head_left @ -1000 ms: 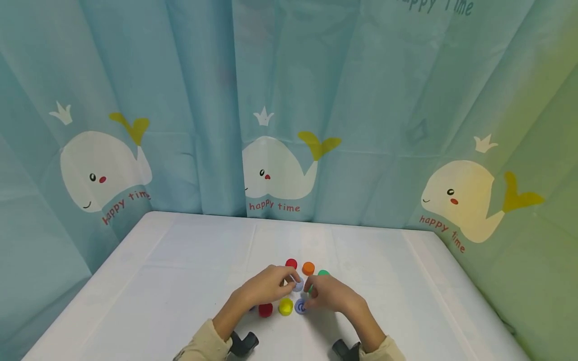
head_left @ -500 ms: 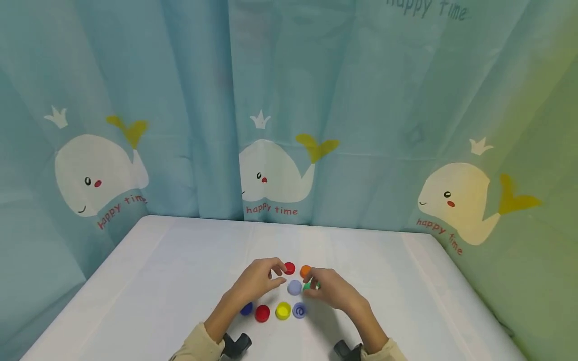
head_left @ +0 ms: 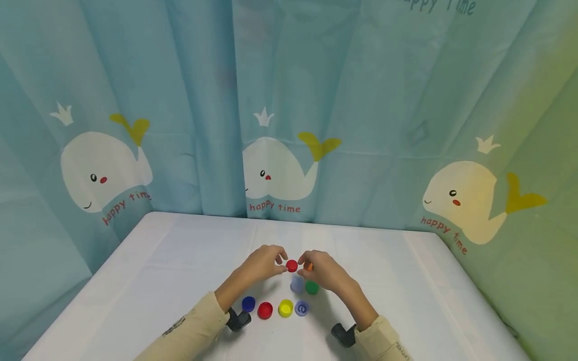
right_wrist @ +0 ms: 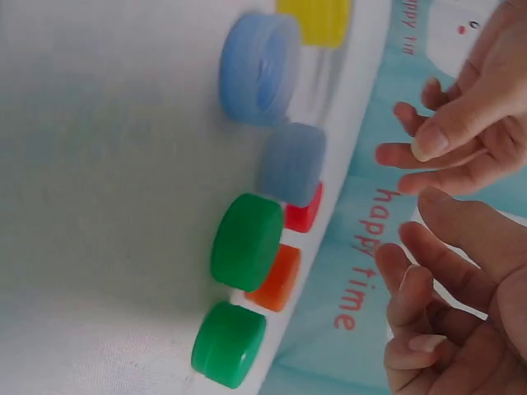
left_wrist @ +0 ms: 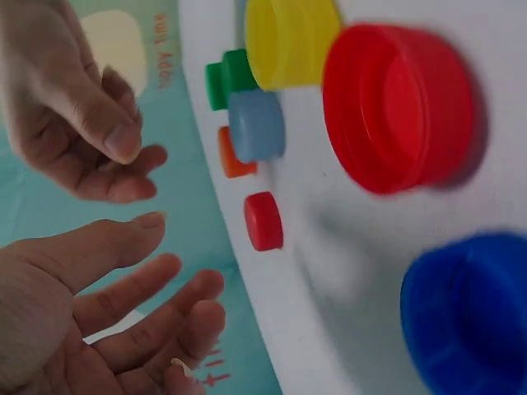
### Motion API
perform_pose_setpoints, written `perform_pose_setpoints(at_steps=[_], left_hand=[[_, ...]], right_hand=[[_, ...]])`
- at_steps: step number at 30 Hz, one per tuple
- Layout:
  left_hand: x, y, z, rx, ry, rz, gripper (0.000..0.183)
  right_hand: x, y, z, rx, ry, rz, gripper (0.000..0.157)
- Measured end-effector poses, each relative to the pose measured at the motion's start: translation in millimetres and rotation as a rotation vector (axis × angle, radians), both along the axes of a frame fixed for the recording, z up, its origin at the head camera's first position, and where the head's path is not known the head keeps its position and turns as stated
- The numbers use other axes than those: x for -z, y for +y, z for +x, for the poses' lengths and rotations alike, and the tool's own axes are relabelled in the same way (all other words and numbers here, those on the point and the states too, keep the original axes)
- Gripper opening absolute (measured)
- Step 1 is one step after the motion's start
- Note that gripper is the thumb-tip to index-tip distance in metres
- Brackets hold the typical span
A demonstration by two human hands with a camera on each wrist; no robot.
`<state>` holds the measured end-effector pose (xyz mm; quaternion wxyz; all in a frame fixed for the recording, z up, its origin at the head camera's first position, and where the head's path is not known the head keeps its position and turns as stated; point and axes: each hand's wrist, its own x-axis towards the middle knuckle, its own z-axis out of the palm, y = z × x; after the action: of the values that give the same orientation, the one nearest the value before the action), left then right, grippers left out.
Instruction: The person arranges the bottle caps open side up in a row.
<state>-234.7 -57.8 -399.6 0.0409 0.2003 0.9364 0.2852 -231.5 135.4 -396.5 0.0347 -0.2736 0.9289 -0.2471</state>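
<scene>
My left hand hovers left of the far red bottle cap, fingers loosely bent around nothing. Opposite it, my right hand is held above the orange cap and partly covers it. Both wrist views show the fingertips apart from the caps and nothing between them. Nearer lie a light blue cap and a green cap. A second green cap shows in the right wrist view, but my right hand hides it in the head view.
In a front row, hollow side up, sit a dark blue cap, a red cap, a yellow cap and a periwinkle cap. They stand on a white table. A whale-print curtain hangs behind its far edge.
Both hands have moved away from me, from about the light blue cap to beside the far red cap. The front row and light blue cap are uncovered. The caps appear unmoved.
</scene>
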Motion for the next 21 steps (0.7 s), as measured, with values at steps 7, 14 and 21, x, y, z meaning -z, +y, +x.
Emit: perform_pose_setpoints(at_steps=[7,14,21], left_hand=[[1.9,3,-20.2,-0.030,-0.088,0.020,0.027],[16.9,4,-36.3,-0.041,-0.180,0.039,0.027],[23.3,9,-41.6,-0.035,-0.175,-0.057,0.023]], right_hand=[[1.3,-1,-19.6,0.023,-0.047,0.038,0.024],[10.6,-3,-32.8,0.059,-0.132,0.081,0.027],[17.6,-8,-37.6,0.056,-0.110,0.149,0.027]])
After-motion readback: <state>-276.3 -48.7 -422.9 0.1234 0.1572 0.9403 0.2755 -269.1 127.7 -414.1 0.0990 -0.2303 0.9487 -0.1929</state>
